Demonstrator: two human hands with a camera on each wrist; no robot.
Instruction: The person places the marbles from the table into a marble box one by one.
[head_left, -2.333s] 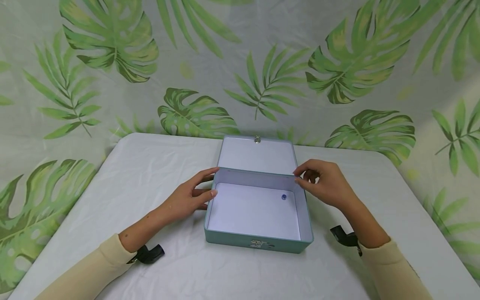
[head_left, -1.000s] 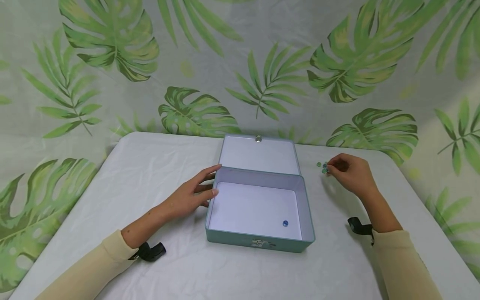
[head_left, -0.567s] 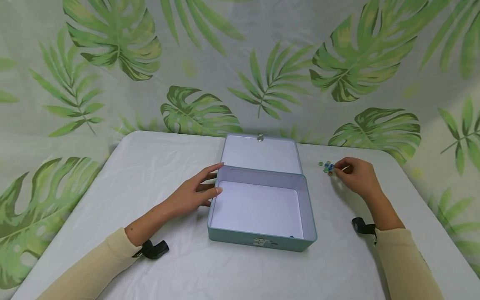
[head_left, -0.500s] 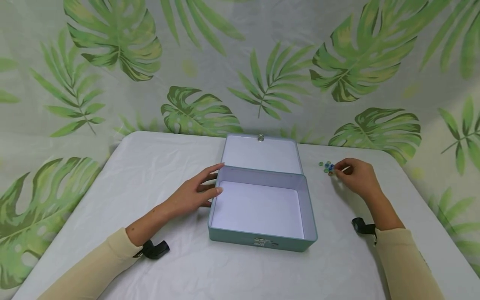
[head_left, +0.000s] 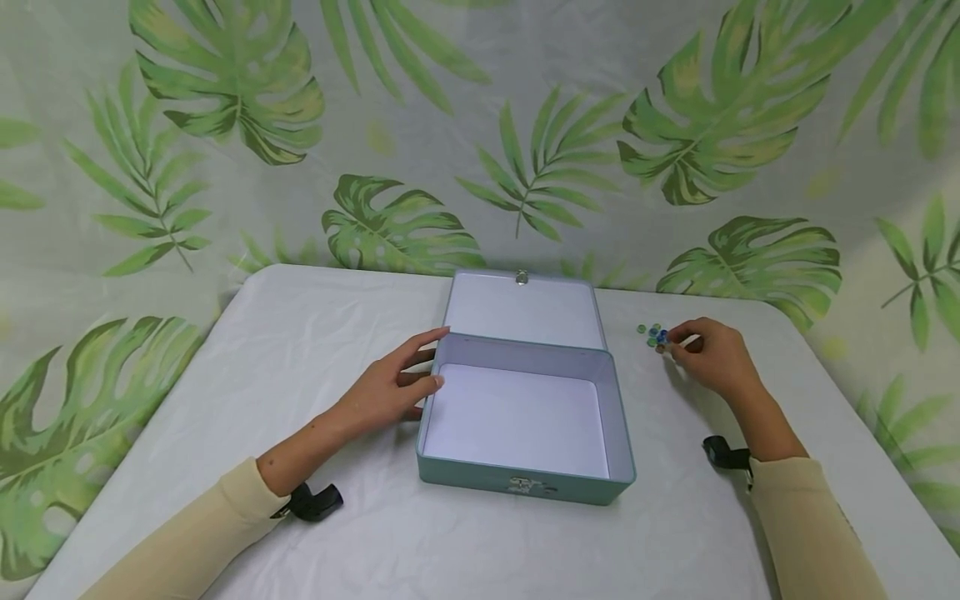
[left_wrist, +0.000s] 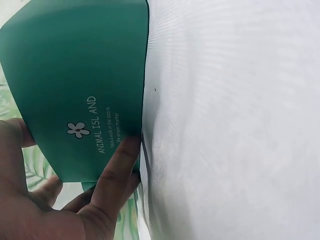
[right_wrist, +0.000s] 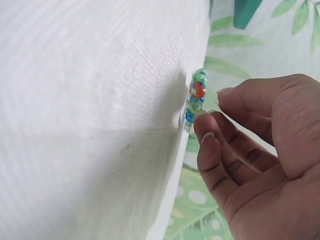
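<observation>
1. The person's left hand (head_left: 382, 392) reaches in from a beige sleeve (head_left: 195, 525). It is unclenched, the fingers spread along the box's left side and the thumb at the rim; this looks like a light steadying touch rather than a grasp.
2. The teal-green, rectangular, metal-looking box (head_left: 480, 472) with a white interior sits mid-tabletop, its clasped front wall facing the wearer, which probably keeps the inside within reach of both hands.
3. Its white-lined lid (head_left: 525, 308) lies tipped back on the far side, probably so the box's mouth is unobstructed.
4. Right of the box, apart from it, small, round, glassy multicoloured marbles (right_wrist: 198, 90) cluster on the white-cloth tabletop (head_left: 517, 542). Some touch, so I cannot count them surely.
5. The right hand (head_left: 708, 354) is at the cluster's right edge, fingers partly bent and thumb parted from them. I see no marble grasped; the bent fingers seem suited to handling such small pieces.
</observation>
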